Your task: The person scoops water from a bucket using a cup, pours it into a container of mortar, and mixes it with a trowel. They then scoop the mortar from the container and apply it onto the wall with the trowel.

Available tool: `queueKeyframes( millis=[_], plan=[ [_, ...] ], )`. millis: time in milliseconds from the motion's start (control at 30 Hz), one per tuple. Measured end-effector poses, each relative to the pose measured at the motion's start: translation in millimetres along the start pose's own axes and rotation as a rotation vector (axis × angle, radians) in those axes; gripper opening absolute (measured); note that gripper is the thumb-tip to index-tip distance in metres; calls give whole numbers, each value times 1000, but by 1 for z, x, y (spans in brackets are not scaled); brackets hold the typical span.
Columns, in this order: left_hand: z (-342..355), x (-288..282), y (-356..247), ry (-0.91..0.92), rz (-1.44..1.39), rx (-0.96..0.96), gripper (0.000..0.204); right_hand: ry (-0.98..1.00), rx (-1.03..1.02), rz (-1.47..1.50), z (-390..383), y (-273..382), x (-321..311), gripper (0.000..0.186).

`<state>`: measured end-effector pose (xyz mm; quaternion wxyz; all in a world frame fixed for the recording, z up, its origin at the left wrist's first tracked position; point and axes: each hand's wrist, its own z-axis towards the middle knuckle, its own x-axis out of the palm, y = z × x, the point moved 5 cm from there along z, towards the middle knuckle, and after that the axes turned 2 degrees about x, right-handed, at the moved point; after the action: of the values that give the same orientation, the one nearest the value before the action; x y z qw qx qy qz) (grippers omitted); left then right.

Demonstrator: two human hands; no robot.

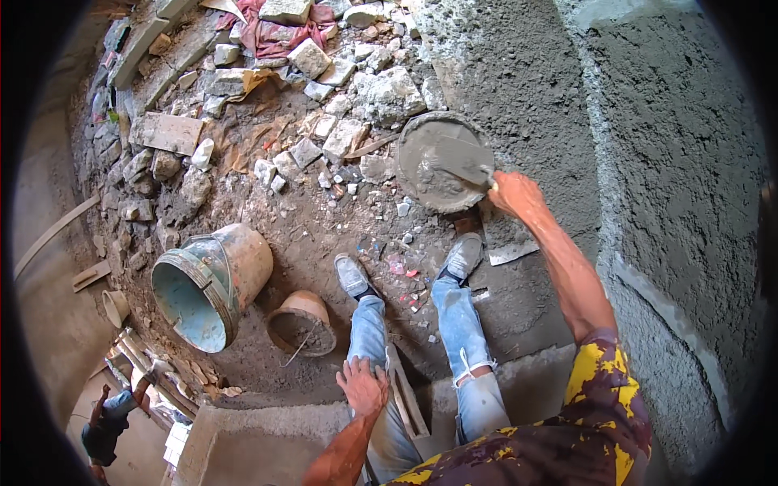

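The fingers of the right hand [516, 194] are curled round the handle of a trowel [463, 158], whose blade lies flat on the grey mortar [438, 185] in a round pan [400, 154], toward the pan's right edge. The left hand [363, 387] holds nothing; its fingers are slightly spread, resting on the left leg of the torn jeans [460, 324]. Below the pan, two dusty shoes [353, 276] stand on the floor [312, 223], which is brown, gritty and strewn with chips. A flat slab [512, 253] lies just beside the right shoe.

Toward the floor's left edge, a big bucket [253, 263] lies on its side, pale blue inside and caked with dried splashes; near it is a small bucket [308, 308]. A low ledge [275, 417] bounds the near edge of the floor. The far edge and far left corner are heaped with rubble [389, 95], broken blocks and stones, with a red cloth [279, 34] caught among them. Rough grey plaster [673, 130] covers the right side of the room, a pale ridge running between two of its faces. A smooth, dull wall [55, 202] curves along the left, and well apart, beyond the ledge's left end, is another person [113, 417]
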<state>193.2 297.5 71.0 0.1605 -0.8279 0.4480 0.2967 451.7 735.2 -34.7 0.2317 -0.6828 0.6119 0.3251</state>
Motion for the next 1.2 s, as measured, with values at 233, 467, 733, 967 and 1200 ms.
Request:
queueKeyframes(
  millis=[233, 467, 733, 967, 1200],
  plan=[
    [-3, 4, -1, -31, 12, 10, 42, 199, -21, -211, 16, -14, 26, 30],
    [-5, 4, -2, -3, -7, -8, 44, -366, -197, -366, 64, -10, -29, 11],
    [-11, 12, 7, -23, -29, -30, 43, -341, -446, -394, 29, -4, 7, 11],
    [-6, 12, -7, -15, -45, -27, 43, -286, -233, -447, 75, 13, -30, 4],
    [-11, 10, -2, -58, -64, -42, 40, -139, -365, -325, 29, 18, -17, 15]
  ],
)
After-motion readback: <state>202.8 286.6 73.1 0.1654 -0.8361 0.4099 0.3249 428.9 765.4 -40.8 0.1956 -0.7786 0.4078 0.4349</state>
